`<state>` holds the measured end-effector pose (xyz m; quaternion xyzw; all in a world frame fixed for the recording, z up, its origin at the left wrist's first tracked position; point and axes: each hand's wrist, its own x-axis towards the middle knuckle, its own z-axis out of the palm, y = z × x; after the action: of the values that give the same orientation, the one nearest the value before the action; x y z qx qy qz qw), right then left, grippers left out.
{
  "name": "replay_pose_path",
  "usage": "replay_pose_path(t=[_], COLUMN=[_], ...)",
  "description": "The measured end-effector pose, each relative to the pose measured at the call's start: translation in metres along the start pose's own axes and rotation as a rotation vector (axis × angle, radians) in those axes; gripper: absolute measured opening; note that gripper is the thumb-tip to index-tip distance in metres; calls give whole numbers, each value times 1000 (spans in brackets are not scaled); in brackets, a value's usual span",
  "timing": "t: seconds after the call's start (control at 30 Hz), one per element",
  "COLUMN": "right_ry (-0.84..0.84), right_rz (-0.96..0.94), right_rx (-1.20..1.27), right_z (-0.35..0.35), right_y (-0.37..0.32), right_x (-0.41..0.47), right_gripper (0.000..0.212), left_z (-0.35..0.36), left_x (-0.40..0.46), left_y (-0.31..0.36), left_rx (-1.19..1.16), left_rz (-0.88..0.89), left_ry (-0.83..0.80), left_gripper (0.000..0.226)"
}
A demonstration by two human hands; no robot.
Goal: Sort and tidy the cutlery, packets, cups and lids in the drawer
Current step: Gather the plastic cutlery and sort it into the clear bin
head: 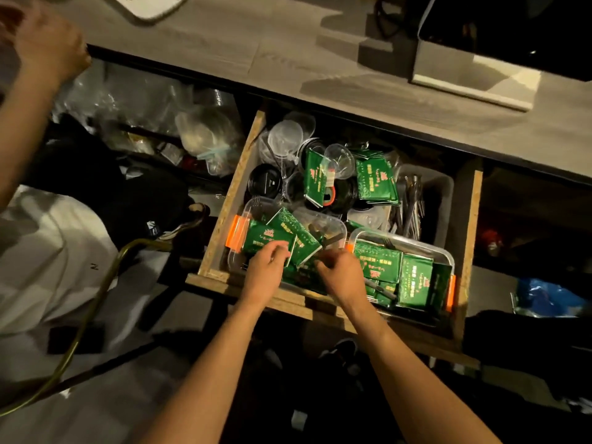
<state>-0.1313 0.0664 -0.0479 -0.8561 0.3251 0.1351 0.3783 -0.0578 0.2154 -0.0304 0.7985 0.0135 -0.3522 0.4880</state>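
Packets (275,248) under left fingers (277,251) in drawer (224,203).

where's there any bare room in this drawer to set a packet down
Little bare room. The grey bin right of the cutlery shows some floor. Cups and lids crowd the back; green packets fill both front containers.

Both forearms are bare to past the elbow, hands (266,270) ungloved, without rings.
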Motion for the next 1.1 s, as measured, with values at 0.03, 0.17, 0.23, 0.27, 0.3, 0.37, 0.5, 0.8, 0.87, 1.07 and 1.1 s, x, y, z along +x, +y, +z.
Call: replay_pose_path(t=[0.03, 0.17, 0.23, 0.27, 0.3, 0.37, 0.5, 0.8, 0.87, 1.07, 1.1], right_ry=[7, 34, 70, 80, 77, 79, 140, -4, -77, 30, 37], right_rz=[-36, -163, -200, -213, -223, -253, -163, -39, 8, 188, 163], right_rx=[-66, -382, -450, -470, -486, -496, -177, 849, 855, 816, 740], right_z=[4, 25, 33, 35, 37, 36, 14, 0, 12, 27, 30], right_y=[1, 7, 8, 7, 5, 1, -7, -70, -72, -61, -60], right_x=[-4, -17, -20, -20, -20, -20, -23, -54, -56, -45, -42], right_gripper=[29, 38, 39, 36, 32, 25, 14, 26, 35, 15, 11], left_z=[-5, -19, -25, -29, -32, -39, -48, -24, -23, -70, -77], left_x=[3, 17, 23, 24, 26, 25, 15, -7, -8, 4, 6], left_y=[-4, -19, -22, -23, -23, -21, -15, 22, 30, 27, 22], left_rx=[36, 16, -53, -85, -119, -163, -214, -366, -434, -678, -659], left_rz=[5, -9, -39, -46, -50, -28, 90, 67, 73, -102, -116], left_ry=[-33, -107, -110, -110, -115, -120, -12, -330, -263, -31, -3], left_gripper=[30, 32, 32, 32, 32, 32, 25, 36, 37, 33, 32])
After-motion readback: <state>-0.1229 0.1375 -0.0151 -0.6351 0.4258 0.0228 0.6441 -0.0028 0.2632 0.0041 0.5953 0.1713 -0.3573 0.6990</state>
